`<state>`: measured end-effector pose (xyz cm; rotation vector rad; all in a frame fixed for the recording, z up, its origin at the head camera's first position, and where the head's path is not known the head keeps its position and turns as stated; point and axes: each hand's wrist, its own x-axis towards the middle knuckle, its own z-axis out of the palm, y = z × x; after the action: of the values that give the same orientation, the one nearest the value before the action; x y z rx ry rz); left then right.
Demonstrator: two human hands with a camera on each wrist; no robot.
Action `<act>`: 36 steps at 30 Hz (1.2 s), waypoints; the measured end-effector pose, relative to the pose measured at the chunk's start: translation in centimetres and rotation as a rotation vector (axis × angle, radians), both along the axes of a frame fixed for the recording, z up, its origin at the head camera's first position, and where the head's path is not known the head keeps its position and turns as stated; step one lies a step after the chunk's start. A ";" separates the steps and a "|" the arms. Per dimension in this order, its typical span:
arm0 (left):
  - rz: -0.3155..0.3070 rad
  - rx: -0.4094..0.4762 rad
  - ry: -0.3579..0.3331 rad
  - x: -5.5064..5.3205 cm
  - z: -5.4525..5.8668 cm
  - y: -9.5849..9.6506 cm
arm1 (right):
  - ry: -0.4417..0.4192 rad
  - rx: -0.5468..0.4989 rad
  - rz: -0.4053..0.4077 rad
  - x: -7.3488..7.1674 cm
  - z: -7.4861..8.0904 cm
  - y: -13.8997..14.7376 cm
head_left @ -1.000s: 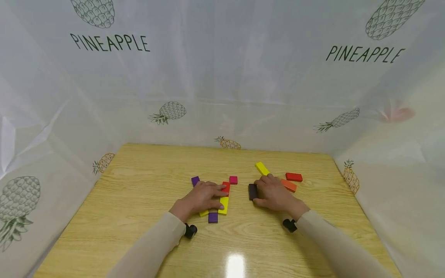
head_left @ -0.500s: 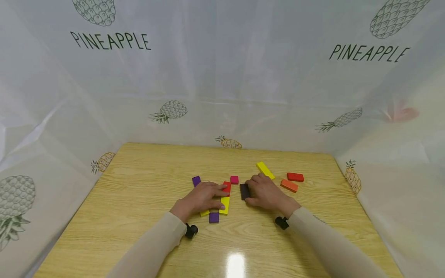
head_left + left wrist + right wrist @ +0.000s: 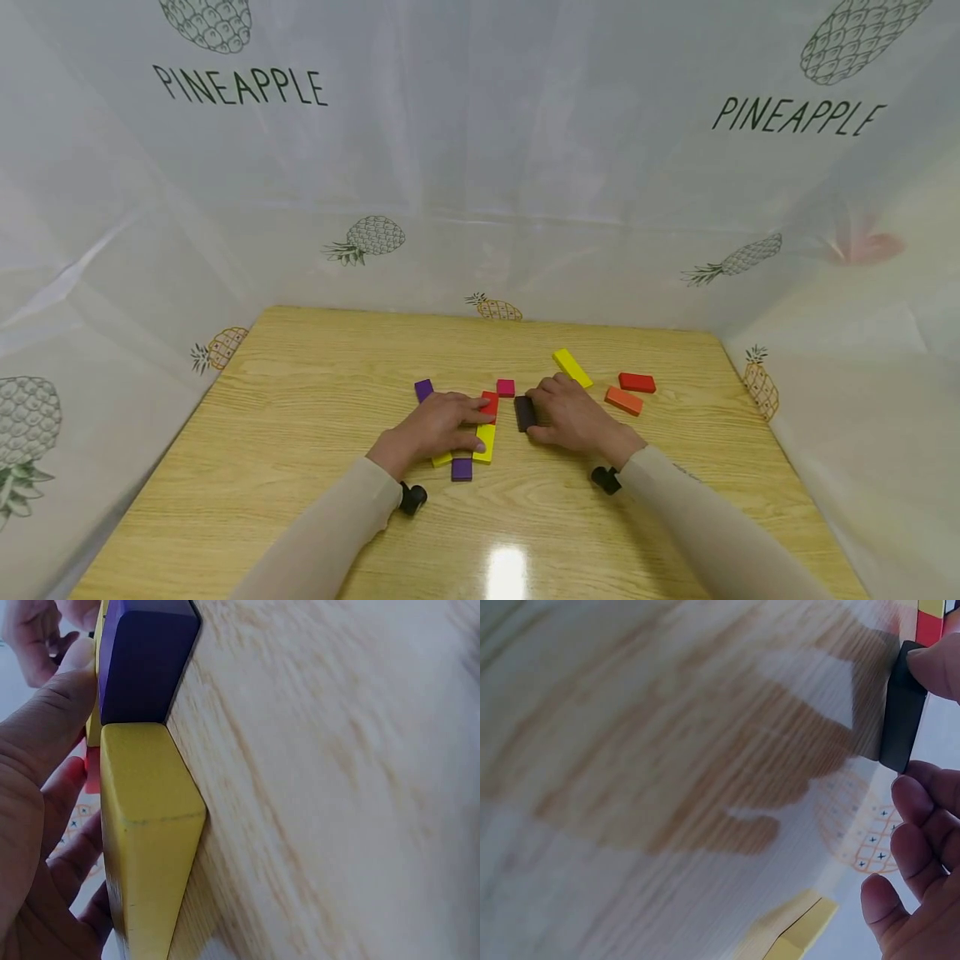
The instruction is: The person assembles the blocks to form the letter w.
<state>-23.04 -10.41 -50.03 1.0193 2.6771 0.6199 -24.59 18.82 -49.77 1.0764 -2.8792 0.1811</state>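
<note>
My right hand (image 3: 573,415) pinches a black block (image 3: 525,413) lengthwise, thumb at its near end and a finger at the far end; the right wrist view shows the same black block (image 3: 904,712) close over the wood. My left hand (image 3: 435,423) rests over a group of blocks with its fingers spread. Its fingertips touch a red block (image 3: 490,400), and its thumb lies on a yellow block (image 3: 486,442). A purple block (image 3: 461,471) and another yellow block (image 3: 150,780) sit beside that hand. Another purple block (image 3: 423,389) shows beyond it, partly hidden.
A small pink block (image 3: 506,388) lies between the hands, farther back. Beyond my right hand are a long yellow block (image 3: 572,367), an orange block (image 3: 624,401) and a red block (image 3: 637,382). A pineapple-print curtain (image 3: 480,167) surrounds the wooden table (image 3: 315,358).
My right hand has moved left with the black block, nearer the group of blocks, and slowed in the last half second. The left hand has stayed in place on its blocks.
</note>
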 end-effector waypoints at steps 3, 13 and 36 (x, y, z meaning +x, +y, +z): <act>0.001 -0.006 0.002 0.0 0.0 0.0 | -0.003 -0.002 -0.002 -0.1 0.0 -0.1; 0.007 -0.010 -0.003 0.0 0.0 0.0 | 0.010 0.006 0.006 -0.2 0.0 -0.1; 0.017 -0.018 -0.004 0.1 -0.3 0.0 | -0.026 0.003 -0.011 -0.3 -0.1 -0.2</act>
<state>-22.96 -10.44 -50.31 0.9908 2.6852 0.5989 -24.89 18.63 -49.84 1.0669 -2.9091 0.1916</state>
